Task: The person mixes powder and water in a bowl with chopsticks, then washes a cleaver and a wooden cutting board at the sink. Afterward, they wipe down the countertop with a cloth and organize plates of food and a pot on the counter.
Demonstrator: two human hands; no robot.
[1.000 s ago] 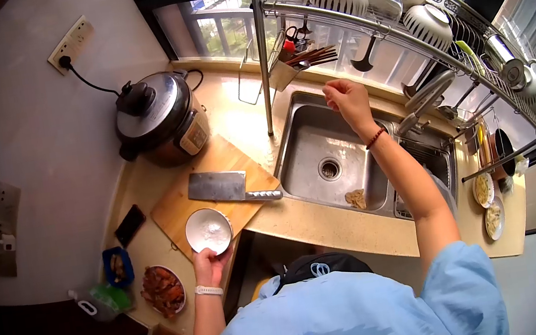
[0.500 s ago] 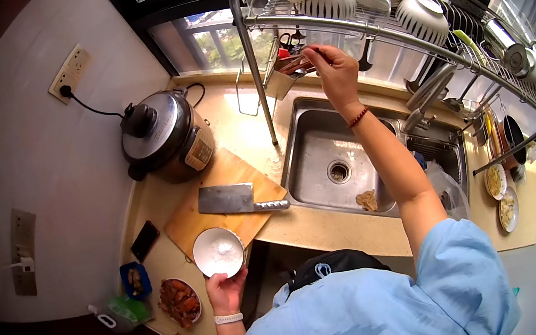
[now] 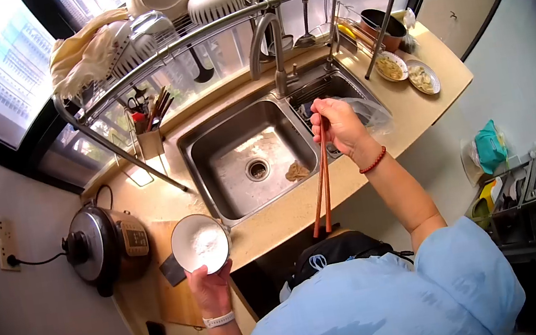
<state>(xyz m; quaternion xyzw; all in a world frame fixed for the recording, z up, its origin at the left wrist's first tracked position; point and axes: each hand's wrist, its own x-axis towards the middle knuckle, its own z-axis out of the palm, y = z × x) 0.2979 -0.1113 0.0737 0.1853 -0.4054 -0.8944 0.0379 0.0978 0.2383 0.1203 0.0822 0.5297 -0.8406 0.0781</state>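
A bowl [image 3: 184, 241] of white powder [image 3: 207, 244] and two chopsticks [image 3: 328, 186] were held up.
In the head view, the bowl was gripped near the counter [image 3: 277, 225] by the left hand's [image 3: 212, 294] curled fingers; the chopsticks were pinched shut at the top by the right hand [image 3: 343, 130]. Powder could be spilled by a tilt, or chopsticks dropped by a loose pinch. The sink [image 3: 227, 173] was lit by windows [image 3: 8, 74].
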